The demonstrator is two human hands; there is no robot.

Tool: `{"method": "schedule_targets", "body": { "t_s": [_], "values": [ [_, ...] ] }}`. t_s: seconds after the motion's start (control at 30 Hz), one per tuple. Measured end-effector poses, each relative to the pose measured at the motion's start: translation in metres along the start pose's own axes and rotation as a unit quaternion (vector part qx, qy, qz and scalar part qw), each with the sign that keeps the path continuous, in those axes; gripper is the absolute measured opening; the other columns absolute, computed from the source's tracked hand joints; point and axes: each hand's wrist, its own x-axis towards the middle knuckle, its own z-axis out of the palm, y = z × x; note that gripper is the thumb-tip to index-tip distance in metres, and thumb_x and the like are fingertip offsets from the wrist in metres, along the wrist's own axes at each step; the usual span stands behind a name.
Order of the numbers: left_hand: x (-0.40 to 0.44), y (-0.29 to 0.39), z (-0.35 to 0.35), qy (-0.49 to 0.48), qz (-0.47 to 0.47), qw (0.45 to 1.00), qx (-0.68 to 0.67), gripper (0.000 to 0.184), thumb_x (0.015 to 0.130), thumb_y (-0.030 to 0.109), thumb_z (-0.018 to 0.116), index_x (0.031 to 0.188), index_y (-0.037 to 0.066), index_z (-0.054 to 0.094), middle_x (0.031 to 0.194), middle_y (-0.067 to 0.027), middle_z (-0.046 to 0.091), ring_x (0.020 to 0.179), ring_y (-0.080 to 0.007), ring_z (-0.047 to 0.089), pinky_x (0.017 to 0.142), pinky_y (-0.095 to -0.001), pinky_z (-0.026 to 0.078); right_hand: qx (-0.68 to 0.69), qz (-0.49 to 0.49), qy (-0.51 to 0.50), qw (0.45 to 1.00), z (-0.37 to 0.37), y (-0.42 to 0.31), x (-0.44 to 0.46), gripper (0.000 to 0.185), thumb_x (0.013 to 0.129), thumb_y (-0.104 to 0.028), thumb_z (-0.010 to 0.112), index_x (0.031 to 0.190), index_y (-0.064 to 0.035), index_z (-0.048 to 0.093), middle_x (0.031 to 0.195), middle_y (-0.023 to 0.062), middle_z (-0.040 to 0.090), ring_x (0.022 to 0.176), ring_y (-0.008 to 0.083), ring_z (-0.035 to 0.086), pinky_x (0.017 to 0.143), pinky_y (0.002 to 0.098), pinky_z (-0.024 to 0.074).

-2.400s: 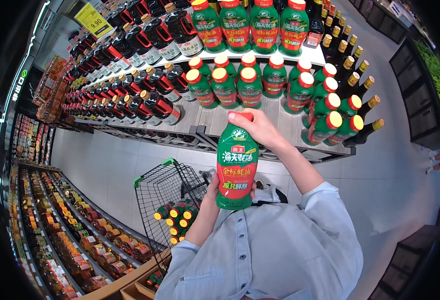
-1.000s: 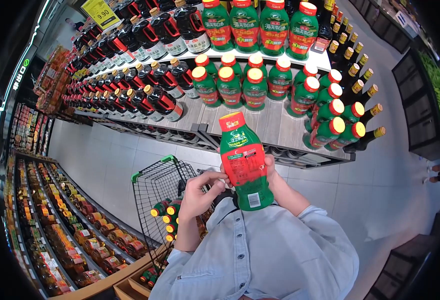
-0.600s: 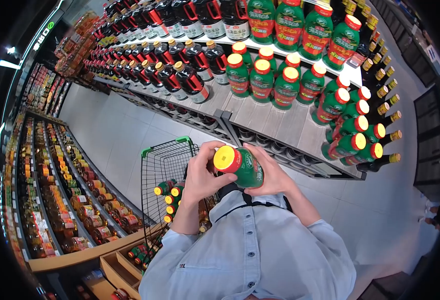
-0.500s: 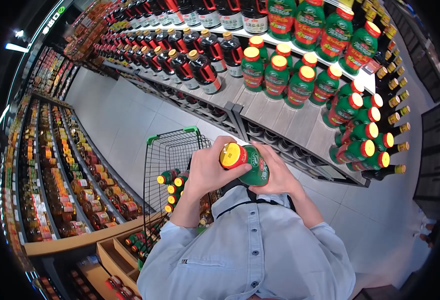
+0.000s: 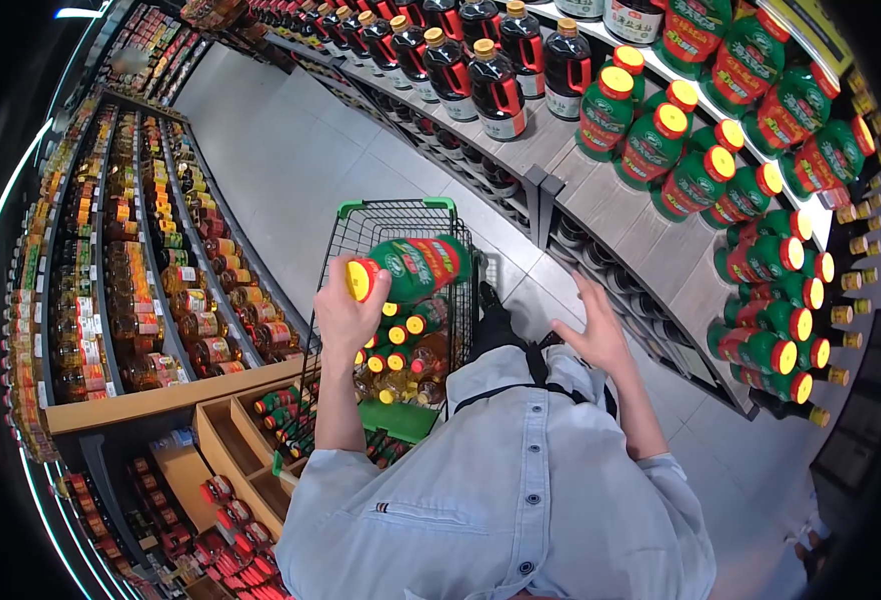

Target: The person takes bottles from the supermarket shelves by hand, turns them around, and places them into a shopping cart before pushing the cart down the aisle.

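A green bottle with a red label [image 5: 423,268] lies on its side in the air over the shopping cart [image 5: 398,207]. My left hand [image 5: 351,308] is closed round its neck end, by the yellow-topped red cap. Inside the cart, below that bottle, lie several green bottles with yellow caps [image 5: 397,335] and some bottles of amber liquid [image 5: 393,384]. My right hand [image 5: 601,332] is held apart from it with the fingers spread and nothing in them, between the cart and the display shelf [image 5: 601,200].
More green bottles [image 5: 658,145] and dark bottles with red handles [image 5: 498,90] stand on the display shelf. Slanted racks of oil bottles [image 5: 131,300] fill the left side. A wooden bin [image 5: 236,437] adjoins the cart. Pale floor tiles [image 5: 291,130] show between the racks and the display.
The bottle, earlier held in both hands before my chest, has moved left over the cart in my left hand. My right hand has let go and opened. The view has turned toward the cart.
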Motion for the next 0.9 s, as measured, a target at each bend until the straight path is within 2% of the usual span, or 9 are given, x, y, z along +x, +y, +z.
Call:
{"method": "schedule_targets", "body": {
  "t_s": [0.1,0.17,0.23,0.27,0.4,0.6,0.8,0.83,0.9],
  "values": [
    [-0.001,-0.058,0.028,0.048,-0.078,0.991,0.093,0.043,0.085,0.037,0.071,0.103,0.002,0.053,0.076,-0.0221,0.068,0.073,-0.0420,0.067,0.065,-0.0487,0.052,-0.042,0.033,-0.026,0.998,0.005,0.043,-0.017,0.077,0.081,-0.031,0.072,0.143,-0.0034,0.038,0.126,0.0233,0.053,0.117,0.0395,0.055,0.097,0.0440,0.0461],
    [-0.002,-0.100,0.055,0.036,-0.107,0.988,0.107,0.043,0.085,0.039,0.070,0.103,0.003,0.053,0.076,-0.0226,0.067,0.072,-0.0430,0.066,0.065,-0.0498,0.052,-0.046,0.114,-0.106,0.987,0.013,0.068,-0.025,0.078,0.080,-0.031,0.073,0.143,-0.0024,0.038,0.121,0.0244,0.057,0.113,0.0389,0.058,0.094,0.0439,0.0478],
    [-0.003,-0.143,0.087,0.020,-0.130,0.984,0.116,0.044,0.085,0.040,0.069,0.102,0.003,0.053,0.075,-0.0230,0.067,0.071,-0.0440,0.066,0.065,-0.0509,0.051,-0.066,0.123,-0.117,0.983,0.030,0.102,-0.033,0.077,0.080,-0.033,0.073,0.142,-0.0025,0.040,0.121,0.0251,0.058,0.107,0.0371,0.061,0.091,0.0428,0.0498],
    [-0.006,-0.166,0.105,-0.011,-0.136,0.983,0.124,0.046,0.086,0.041,0.068,0.104,0.002,0.051,0.080,-0.0246,0.067,0.075,-0.0445,0.065,0.067,-0.0514,0.051,-0.085,0.130,-0.129,0.979,0.038,0.112,-0.036,0.076,0.081,-0.034,0.073,0.142,-0.0026,0.041,0.122,0.0259,0.058,0.101,0.0353,0.064,0.087,0.0416,0.0517],
    [-0.028,-0.233,0.166,-0.114,-0.146,0.973,0.136,0.052,0.086,0.042,0.067,0.110,0.001,0.046,0.093,-0.0288,0.065,0.087,-0.0464,0.063,0.074,-0.0536,0.050,-0.060,0.203,-0.142,0.967,0.050,0.117,-0.041,0.075,0.079,-0.031,0.072,0.141,-0.0031,0.041,0.119,0.0268,0.060,0.106,0.0377,0.062,0.090,0.0436,0.0502],
    [-0.062,-0.247,0.212,-0.236,-0.146,0.948,0.157,0.050,0.085,0.041,0.067,0.110,0.005,0.044,0.100,-0.0231,0.062,0.092,-0.0414,0.063,0.075,-0.0507,0.052,0.005,0.294,-0.128,0.947,0.062,0.128,-0.061,0.069,0.081,-0.035,0.072,0.135,-0.0006,0.049,0.107,0.0260,0.065,0.095,0.0359,0.067,0.083,0.0417,0.0533],
    [-0.090,-0.248,0.242,-0.306,-0.117,0.926,0.188,0.048,0.084,0.038,0.069,0.113,0.007,0.045,0.107,-0.0171,0.062,0.098,-0.0370,0.063,0.078,-0.0482,0.053,-0.022,0.300,-0.113,0.947,0.064,0.151,-0.068,0.069,0.081,-0.042,0.071,0.131,0.0008,0.051,0.102,0.0254,0.067,0.092,0.0363,0.069,0.082,0.0407,0.0538],
    [-0.106,-0.269,0.258,-0.294,-0.102,0.935,0.169,0.050,0.082,0.036,0.070,0.117,0.010,0.044,0.107,-0.0190,0.062,0.094,-0.0402,0.063,0.076,-0.0506,0.052,-0.019,0.312,-0.111,0.943,0.062,0.149,-0.066,0.069,0.081,-0.042,0.070,0.131,0.0011,0.051,0.103,0.0253,0.067,0.092,0.0360,0.069,0.082,0.0409,0.0539],
    [-0.104,-0.246,0.251,-0.343,-0.133,0.909,0.194,0.053,0.080,0.024,0.069,0.125,0.010,0.044,0.111,-0.0197,0.061,0.101,-0.0388,0.061,0.082,-0.0467,0.052,-0.006,0.318,-0.094,0.943,0.056,0.142,-0.062,0.067,0.081,-0.040,0.069,0.130,0.0011,0.052,0.103,0.0252,0.068,0.095,0.0367,0.068,0.085,0.0416,0.0535]
  ]
}}
